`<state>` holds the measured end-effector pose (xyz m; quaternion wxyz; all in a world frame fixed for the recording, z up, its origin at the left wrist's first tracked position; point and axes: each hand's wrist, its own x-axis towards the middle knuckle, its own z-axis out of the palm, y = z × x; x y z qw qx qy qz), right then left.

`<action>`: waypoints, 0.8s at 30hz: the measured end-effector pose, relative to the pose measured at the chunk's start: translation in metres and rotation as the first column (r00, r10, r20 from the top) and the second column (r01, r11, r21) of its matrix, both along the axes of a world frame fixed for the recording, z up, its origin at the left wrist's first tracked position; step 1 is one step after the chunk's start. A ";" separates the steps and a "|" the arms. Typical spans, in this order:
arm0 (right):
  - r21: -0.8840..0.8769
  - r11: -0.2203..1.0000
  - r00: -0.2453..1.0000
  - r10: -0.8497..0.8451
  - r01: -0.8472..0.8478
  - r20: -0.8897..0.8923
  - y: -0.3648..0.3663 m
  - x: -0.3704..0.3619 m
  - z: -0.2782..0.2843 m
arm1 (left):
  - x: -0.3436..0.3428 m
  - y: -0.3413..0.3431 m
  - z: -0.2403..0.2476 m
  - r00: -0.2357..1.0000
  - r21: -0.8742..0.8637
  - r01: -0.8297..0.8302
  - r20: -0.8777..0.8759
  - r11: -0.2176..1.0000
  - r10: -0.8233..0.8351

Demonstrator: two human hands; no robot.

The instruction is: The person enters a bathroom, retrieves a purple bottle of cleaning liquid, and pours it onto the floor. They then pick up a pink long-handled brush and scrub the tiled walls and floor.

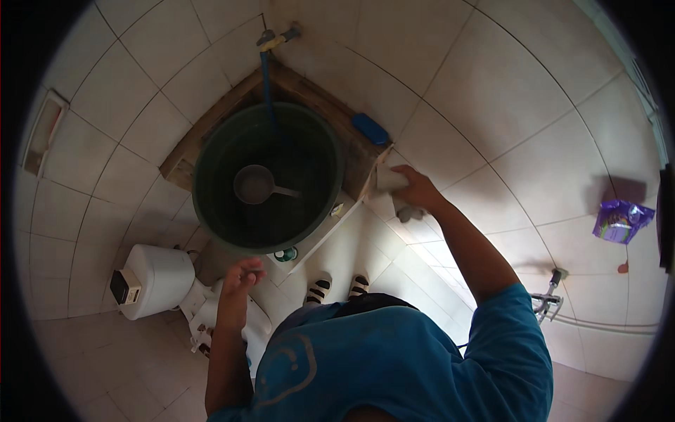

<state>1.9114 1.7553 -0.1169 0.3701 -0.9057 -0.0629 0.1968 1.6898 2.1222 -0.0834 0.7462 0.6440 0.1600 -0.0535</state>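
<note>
Toilet: the white cistern [160, 281] stands at far left, a small black-and-white box [125, 287] on its top.
Left hand: here it is, the left hand [242, 276] in the air just below the tub, fingers loosely bent, nothing visible in them.
Tub: the big round green tub [218, 228] fills the corner, 1 grey dipper [254, 184] inside, handle pointing right.
Tap: above, a blue hose [266, 84] drops from the wall tap [271, 43] into the tub.
Ledge: a blue brush-like item [370, 129] lies at its right end.
Right hand: the right hand [420, 193] grips a pale grey cloth [390, 180] at the ledge's right corner; contact there, I can't tell.
Wall: a purple pouch [622, 221] sits far right.
</note>
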 end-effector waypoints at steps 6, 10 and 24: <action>-0.295 0.946 0.891 0.018 0.132 0.454 0.051 0.089 -0.010 | -0.032 0.019 -0.015 0.973 -0.015 -0.195 -0.133 0.981 0.191; -0.203 0.970 0.894 -0.028 0.132 0.447 0.068 0.131 -0.014 | -0.036 0.023 -0.027 0.952 -0.011 -0.247 -0.192 0.969 0.240; -0.720 0.692 0.760 0.494 -0.050 0.422 0.079 0.164 -0.095 | -0.024 0.031 -0.053 0.953 -0.043 -0.213 -0.228 0.976 0.198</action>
